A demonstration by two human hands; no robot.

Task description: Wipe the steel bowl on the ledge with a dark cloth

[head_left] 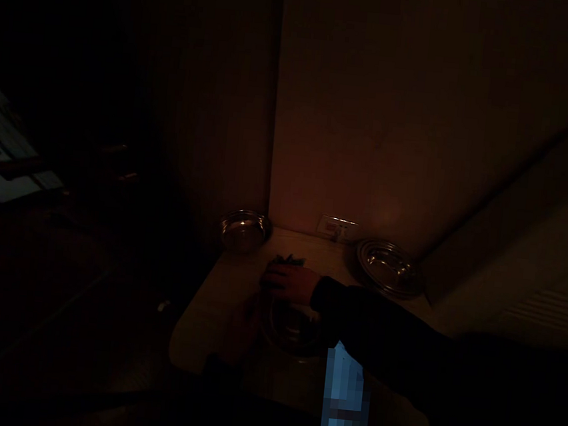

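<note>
The scene is very dark. A round, shiny metal dish point(295, 338) is on the small light wooden table, close to me. My right hand point(291, 283) reaches in from the right over the dish's far edge, fingers closed on a crumpled cloth point(289, 260) whose dark, ragged edge shows beyond the knuckles. At the left rim of the dish is my left hand point(241, 329), barely visible. Shadow hides its fingers, so I cannot tell whether they grip the rim.
A shiny metal bowl point(245, 231) stands at the table's back left corner. Several stacked metal plates point(389, 269) lie at the back right. Behind the wooden table point(197, 332) is a wall with a socket plate point(337, 227). A pixelated bluish patch point(346, 400) covers the lower front.
</note>
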